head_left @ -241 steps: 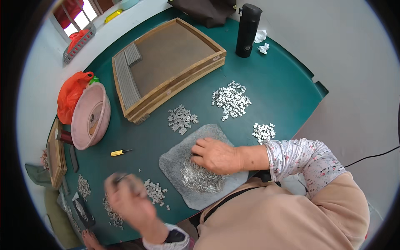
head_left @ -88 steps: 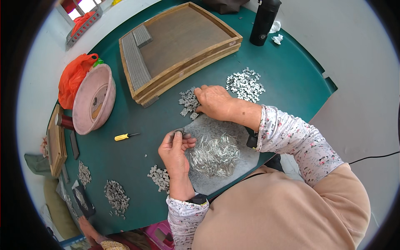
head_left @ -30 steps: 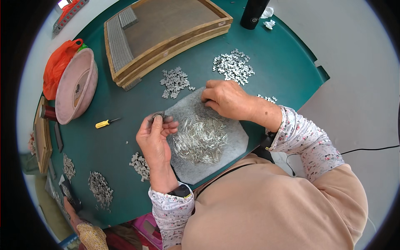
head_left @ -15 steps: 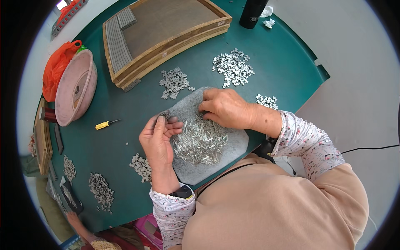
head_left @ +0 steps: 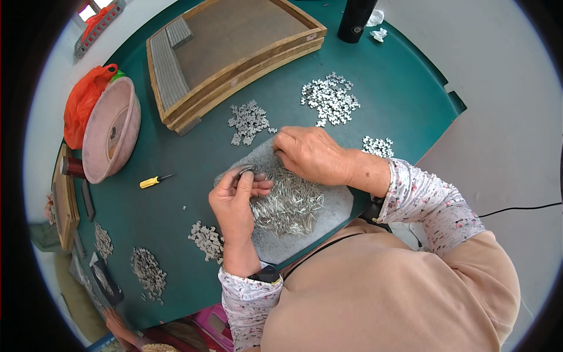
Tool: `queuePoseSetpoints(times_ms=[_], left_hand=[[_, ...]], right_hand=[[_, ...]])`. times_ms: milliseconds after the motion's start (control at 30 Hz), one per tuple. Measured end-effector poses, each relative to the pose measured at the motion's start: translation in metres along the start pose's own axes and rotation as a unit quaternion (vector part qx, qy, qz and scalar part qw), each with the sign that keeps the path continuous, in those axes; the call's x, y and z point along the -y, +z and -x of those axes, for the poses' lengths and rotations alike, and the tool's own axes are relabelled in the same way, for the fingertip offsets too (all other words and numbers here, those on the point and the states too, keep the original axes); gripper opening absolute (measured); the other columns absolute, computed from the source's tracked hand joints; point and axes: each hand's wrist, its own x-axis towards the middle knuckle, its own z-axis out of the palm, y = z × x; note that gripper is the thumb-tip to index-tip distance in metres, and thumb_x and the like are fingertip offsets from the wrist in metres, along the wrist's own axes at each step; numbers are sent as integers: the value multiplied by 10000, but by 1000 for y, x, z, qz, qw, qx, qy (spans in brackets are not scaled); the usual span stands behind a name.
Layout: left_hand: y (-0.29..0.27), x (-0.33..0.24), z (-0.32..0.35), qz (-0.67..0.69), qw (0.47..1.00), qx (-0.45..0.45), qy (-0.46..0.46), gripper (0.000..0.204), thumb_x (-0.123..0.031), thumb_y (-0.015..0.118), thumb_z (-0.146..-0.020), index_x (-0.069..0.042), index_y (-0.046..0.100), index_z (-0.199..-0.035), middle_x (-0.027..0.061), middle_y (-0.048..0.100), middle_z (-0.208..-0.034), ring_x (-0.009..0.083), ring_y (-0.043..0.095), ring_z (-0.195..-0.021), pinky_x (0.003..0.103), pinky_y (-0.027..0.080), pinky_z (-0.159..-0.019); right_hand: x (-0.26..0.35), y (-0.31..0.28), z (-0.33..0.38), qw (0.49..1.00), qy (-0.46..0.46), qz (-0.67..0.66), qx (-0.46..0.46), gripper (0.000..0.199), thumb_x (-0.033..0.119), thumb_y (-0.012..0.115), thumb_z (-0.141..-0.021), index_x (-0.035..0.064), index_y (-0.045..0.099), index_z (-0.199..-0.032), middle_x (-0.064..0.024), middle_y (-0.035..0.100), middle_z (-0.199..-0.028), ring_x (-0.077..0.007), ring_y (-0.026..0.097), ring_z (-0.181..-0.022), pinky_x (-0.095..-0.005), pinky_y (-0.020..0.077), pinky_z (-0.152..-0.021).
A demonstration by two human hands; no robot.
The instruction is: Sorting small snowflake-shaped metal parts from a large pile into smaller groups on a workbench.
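My left hand [head_left: 236, 202] is closed in a pinch over the left side of a grey felt mat [head_left: 275, 251]. A small dark grey piece shows between its thumb and forefinger, too hidden to name. My right hand [head_left: 315, 155] is bent over the mat's far side, fingers pressed together and pointing toward the left hand. Whatever its fingertips may hold is hidden. Beneath both hands a heap of thin, shiny metal pins [head_left: 290, 205] is spread on the mat. Beyond them sit two piles of small notched metal pieces, one duller [head_left: 249, 122] and one brighter [head_left: 330, 101].
More small metal parts lie in piles at right [head_left: 377, 146] and lower left [head_left: 148, 273]. A yellow-handled screwdriver [head_left: 150, 182] lies left of my hands. Farther out are a wooden tray [head_left: 234, 80], pink basin [head_left: 128, 144] and black bottle [head_left: 355, 23]. Another person's hand [head_left: 119, 325] is at lower left.
My left hand has moved a little right and my right hand a little left, so their fingertips are closer together. The whole view has shifted slightly.
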Motion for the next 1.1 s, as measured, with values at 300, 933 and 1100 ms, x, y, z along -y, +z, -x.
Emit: queuePoseSetpoints(times_ms=[300,933,1100], left_hand=[[6,-1,3,-62,995,27,74,138,13,564,-917,93,617,-1016,129,672,-825,192,687,-711,285,585,-635],[11,3,7,-134,988,18,81,126,-22,571,-923,63,644,-979,57,649,-737,98,593,-598,209,469,-550],[8,4,8,-69,997,32,27,100,-43,575,-926,40,628,-946,56,643,-719,94,609,-604,204,461,-516]], right_hand=[[22,3,-19,971,62,-224,-44,124,107,583,-841,-7,538,-859,-182,594,-797,-394,599,-776,-462,466,-657],[19,10,-13,987,-92,-117,-54,177,41,647,-748,0,500,-837,-148,550,-787,-346,589,-724,-422,487,-627],[24,7,-10,990,-75,-107,-47,210,91,659,-717,-1,490,-800,-153,545,-782,-331,594,-736,-409,498,-620]])
